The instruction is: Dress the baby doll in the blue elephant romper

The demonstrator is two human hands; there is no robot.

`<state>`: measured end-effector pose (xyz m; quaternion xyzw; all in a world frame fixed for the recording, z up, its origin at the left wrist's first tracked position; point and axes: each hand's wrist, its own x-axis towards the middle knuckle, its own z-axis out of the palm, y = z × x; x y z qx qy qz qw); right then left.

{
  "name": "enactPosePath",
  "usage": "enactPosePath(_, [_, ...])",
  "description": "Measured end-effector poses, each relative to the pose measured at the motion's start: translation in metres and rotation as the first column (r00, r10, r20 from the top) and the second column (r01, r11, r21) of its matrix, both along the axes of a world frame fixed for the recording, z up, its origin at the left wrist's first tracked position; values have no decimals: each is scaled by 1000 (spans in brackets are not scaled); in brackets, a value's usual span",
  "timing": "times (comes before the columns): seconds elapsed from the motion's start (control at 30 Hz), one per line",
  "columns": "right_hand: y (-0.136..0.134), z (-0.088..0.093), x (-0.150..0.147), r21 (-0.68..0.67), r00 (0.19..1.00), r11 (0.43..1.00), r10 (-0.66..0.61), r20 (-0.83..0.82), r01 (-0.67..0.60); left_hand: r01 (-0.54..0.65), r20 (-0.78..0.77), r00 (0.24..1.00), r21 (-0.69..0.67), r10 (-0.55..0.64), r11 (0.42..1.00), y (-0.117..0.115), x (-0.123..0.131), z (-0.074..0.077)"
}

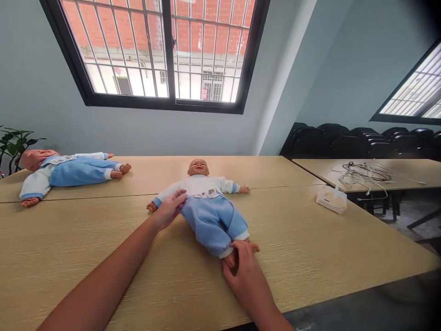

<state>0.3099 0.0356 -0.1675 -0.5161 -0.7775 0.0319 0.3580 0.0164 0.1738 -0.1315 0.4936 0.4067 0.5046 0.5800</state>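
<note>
A baby doll (210, 207) in a white top and blue trousers lies on its back on the table, head away from me and both arms spread. My left hand (171, 208) rests against its waist on the left side, fingers stretched out along the edge of the top. At the near end, my right hand (246, 276) has thumb and fingers closed around the doll's foot and white trouser cuff (226, 253). The doll's other foot (254, 246) shows just beyond my right fingers.
A second doll (81, 170) in similar clothes lies at the left back, beside a plant (15, 145). A tissue box (331, 198) stands on the right of the table (296, 253). Tangled cables (365, 174) lie on another table; stacked black chairs (344, 141) stand behind.
</note>
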Motion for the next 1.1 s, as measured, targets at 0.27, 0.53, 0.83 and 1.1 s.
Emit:
enactPosePath(0.27, [2, 6, 2, -137, 987, 990, -37, -158, 16, 343, -278, 883, -169, -379, 924, -4, -23, -4])
enactPosePath(0.53, [10, 22, 8, -369, 759, 929, -221, -612, -27, 430, -375, 796, -202, -475, 880, -3, -26, 6])
enactPosePath(0.83, [9, 31, 14, -384, 780, 922, -201, -593, -54, 368, -360, 848, -127, -389, 921, -6, -26, 3])
enactPosePath(1.1, [19, 24, 19, -440, 706, 875, -181, -685, -202, 266, -134, 956, 16, -262, 964, 0, -6, -8])
